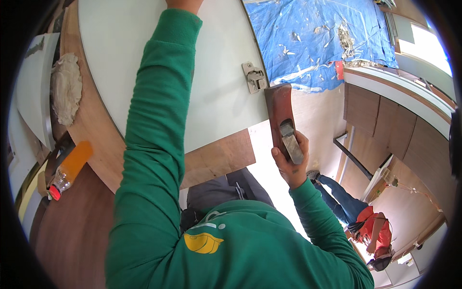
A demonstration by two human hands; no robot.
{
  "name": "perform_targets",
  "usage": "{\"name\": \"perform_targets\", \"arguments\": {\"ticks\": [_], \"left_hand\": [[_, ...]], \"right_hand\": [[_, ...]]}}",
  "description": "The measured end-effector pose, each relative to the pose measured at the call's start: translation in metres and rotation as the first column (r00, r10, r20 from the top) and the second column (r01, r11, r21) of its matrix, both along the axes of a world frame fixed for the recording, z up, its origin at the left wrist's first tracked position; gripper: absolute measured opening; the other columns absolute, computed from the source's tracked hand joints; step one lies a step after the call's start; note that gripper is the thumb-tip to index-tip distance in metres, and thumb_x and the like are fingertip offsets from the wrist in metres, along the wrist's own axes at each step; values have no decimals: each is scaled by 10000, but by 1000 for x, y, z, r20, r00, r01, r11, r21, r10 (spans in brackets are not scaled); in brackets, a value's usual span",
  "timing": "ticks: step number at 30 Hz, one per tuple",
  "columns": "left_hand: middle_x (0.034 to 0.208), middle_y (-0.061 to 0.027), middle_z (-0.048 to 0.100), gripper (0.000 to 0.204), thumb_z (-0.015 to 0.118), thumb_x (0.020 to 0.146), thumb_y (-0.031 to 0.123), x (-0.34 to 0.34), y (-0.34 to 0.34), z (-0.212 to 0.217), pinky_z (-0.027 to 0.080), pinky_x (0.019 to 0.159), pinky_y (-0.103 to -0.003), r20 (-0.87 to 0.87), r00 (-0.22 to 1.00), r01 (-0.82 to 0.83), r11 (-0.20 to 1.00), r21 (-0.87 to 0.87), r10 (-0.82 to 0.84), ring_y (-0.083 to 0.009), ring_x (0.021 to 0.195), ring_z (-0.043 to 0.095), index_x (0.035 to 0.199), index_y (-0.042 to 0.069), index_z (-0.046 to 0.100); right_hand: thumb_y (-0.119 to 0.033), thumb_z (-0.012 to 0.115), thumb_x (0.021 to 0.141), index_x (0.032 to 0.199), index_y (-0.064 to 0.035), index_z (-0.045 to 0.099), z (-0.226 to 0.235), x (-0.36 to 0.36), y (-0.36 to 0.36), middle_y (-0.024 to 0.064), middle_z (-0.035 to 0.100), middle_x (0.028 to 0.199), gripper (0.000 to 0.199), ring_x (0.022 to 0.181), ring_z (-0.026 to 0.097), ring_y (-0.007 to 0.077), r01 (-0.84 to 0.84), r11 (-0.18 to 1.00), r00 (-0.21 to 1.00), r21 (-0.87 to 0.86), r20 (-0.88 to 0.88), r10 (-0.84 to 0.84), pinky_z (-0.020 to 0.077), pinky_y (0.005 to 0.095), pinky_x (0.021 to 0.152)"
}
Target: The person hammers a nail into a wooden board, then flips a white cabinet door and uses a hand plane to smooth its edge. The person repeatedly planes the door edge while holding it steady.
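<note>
Between the left sleeve [163, 96] and the metal hinge [253, 77], the white panel [221, 48] offers an open stretch where hands could pass; a second, narrower one lies left of the sleeve. The arm itself bars any straight sweep across. At the panel's right edge, the hinge and the hand plane [279, 106] in the right hand [294, 161] crowd together. Farther left, a crumpled cloth [67, 89] and an orange bottle [72, 166] obstruct the side. Another person [373, 231] is well apart, lower right.

Hinge [254, 78] on panel [221, 43]; plane [280, 106] at panel's right edge.
</note>
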State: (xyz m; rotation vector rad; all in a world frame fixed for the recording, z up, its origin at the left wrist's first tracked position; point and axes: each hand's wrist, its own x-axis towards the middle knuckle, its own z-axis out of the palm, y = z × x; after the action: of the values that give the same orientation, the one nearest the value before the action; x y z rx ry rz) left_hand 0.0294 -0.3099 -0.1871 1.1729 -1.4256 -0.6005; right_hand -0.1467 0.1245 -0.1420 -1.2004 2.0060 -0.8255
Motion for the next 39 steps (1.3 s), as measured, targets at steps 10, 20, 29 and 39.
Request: {"name": "perform_targets", "arguments": {"ticks": [10, 20, 29, 39], "left_hand": [[1079, -190, 762, 353, 670, 983, 267, 2, -6, -9, 528, 928, -338, 133, 988, 82, 997, 5, -82, -291, 1017, 727, 1168, -32, 698], [1001, -158, 771, 319, 635, 1000, 257, 1, -7, -10, 541, 868, -330, 196, 972, 135, 991, -13, -130, -241, 944, 732, 1114, -29, 717], [989, -154, 773, 328, 624, 1008, 268, 2, -4, -7, 544, 864, -336, 268, 958, 113, 993, -15, -105, -249, 938, 734, 1110, -28, 720], [1039, -186, 769, 374, 605, 1014, 302, 3, 0, -2, 539, 896, -361, 277, 956, 94, 995, 39, -101, -292, 995, 735, 1131, -35, 717]], "right_hand": [[-167, 867, 820, 1528, 41, 400, 4, -6, -24, 186, 636, 1205, 874, 1038, 669, 304, -209, 971, 977, -115, -76, 202, 546, 364, 895], [-179, 851, 845, 1516, 80, 391, 6, -9, -19, 212, 624, 1276, 854, 1093, 643, 325, -246, 968, 968, -53, -68, 242, 520, 392, 946], [-206, 819, 902, 1523, 79, 390, 1, -14, -18, 226, 586, 1412, 807, 1267, 603, 295, -223, 971, 973, -84, 36, 226, 481, 373, 1063], [-229, 841, 856, 1520, 25, 415, -4, -18, -18, 210, 654, 1244, 828, 1068, 707, 329, -245, 963, 969, -113, -37, 243, 571, 369, 895]]}}
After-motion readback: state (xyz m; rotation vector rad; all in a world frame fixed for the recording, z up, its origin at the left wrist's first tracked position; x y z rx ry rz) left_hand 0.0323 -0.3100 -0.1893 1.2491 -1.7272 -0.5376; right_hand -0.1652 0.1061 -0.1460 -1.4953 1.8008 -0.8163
